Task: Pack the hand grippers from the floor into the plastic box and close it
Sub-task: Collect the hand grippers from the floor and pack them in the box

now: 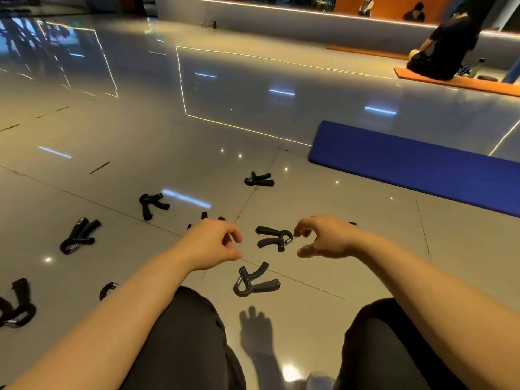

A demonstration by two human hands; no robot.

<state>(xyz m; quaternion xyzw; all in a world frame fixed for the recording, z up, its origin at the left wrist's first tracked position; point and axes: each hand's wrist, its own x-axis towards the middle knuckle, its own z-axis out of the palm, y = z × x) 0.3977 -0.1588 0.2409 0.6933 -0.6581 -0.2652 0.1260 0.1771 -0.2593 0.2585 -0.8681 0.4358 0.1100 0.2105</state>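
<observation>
A black hand gripper is seen lying on the glossy tiled floor between two outstretched bare hands, its handles pointing left and its metal spring end toward the right hand. The right hand's grip is shown narrow, index finger and thumb curled close to that spring end; whether the fingertips touch it cannot be told. The left hand is held just left of the same gripper, its fingers loosely curled and its grip holding nothing.

A second hand gripper is pictured nearer the person, below the first, handles spread toward the right. A third gripper is seen farther off, toward the blue mat laid along the right side. A fourth and a fifth are spread out to the left, and a sixth is cut by the left edge of the frame. Parts of others are hidden behind the left hand and forearm.

The person's knees, in dark trousers, are seen at the bottom, with a hand's shadow cast on the tiles between them. Ceiling lights are reflected in the floor. In the far right background, a person in dark clothing is seated on an orange mat.
</observation>
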